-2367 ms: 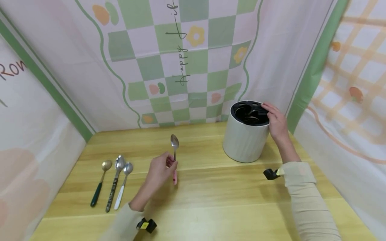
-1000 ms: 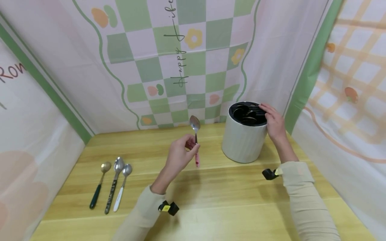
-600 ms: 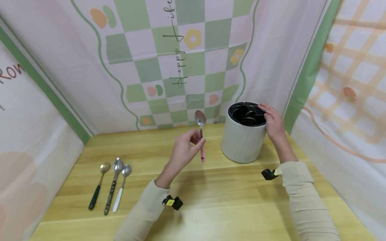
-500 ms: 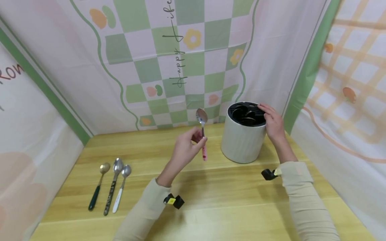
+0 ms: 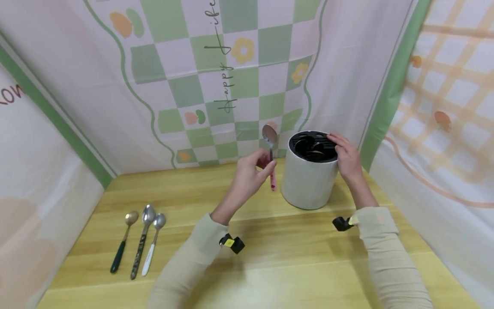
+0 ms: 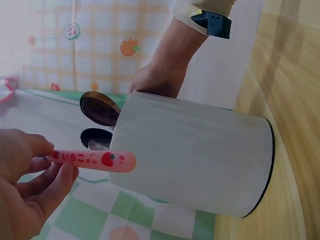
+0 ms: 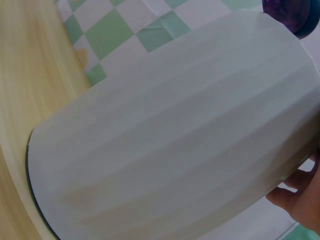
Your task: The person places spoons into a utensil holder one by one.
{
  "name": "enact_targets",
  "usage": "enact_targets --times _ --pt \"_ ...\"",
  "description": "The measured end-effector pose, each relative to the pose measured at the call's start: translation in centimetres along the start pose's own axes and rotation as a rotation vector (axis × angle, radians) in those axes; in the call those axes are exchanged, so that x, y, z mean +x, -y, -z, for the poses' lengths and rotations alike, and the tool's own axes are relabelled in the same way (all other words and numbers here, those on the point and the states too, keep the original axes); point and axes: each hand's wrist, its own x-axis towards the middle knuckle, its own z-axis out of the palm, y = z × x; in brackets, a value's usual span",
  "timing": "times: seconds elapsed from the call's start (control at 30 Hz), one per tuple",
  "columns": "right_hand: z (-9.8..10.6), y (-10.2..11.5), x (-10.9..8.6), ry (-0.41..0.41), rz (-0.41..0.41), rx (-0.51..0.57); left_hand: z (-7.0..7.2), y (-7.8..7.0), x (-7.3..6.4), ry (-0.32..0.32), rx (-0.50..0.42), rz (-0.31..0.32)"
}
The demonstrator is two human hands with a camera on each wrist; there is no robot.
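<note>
In the head view my left hand [image 5: 251, 175] pinches a spoon by its pink handle [image 5: 272, 181], bowl [image 5: 269, 134] up, above the table and just left of the utensil holder. The left wrist view shows the handle [image 6: 95, 160] with a strawberry print, between thumb and fingers. My right hand [image 5: 349, 159] rests against the right side of the pale ribbed utensil holder [image 5: 308, 184], fingers extended over its rim. The holder stands upright, its black slotted insert [image 5: 301, 139] holding several dark utensils. Dark spoon bowls [image 6: 100, 107] stick out of its top in the left wrist view.
On the wooden table's left lie three spoons side by side: one with a dark green handle [image 5: 117, 257], one with a patterned dark handle [image 5: 139, 255] and one with a white handle [image 5: 148, 259]. A checkered cloth [image 5: 247, 81] hangs right behind the table.
My left hand has lifted the pink-handled spoon from near the table and carried it right and up, close to the holder. My right hand stays at the holder's rim.
</note>
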Motion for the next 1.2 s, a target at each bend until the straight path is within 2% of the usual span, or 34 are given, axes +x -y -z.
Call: enact_targets --times 0.23,0.5,0.83,1.1,1.2 --pt "-0.3 0.0 0.1 -0.009 0.023 0.017 -0.7 -0.3 1.6 -0.023 -0.034 -0.054" --pt "-0.1 -0.2 -0.2 0.0 0.02 0.022 -1.8 -1.0 3.4 -0.031 -0.067 -0.087" --pt "0.0 -0.1 0.0 -0.008 0.009 0.018 -2.4 -2.1 5.7 -0.105 -0.03 -0.195" --pt "-0.1 -0.1 0.1 -0.012 0.018 0.029 -2.9 -3.0 7.6 -0.144 0.015 -0.236" --pt "-0.2 -0.2 0.1 -0.003 0.013 0.023 -3.4 -3.2 8.2 -0.173 0.032 -0.282"
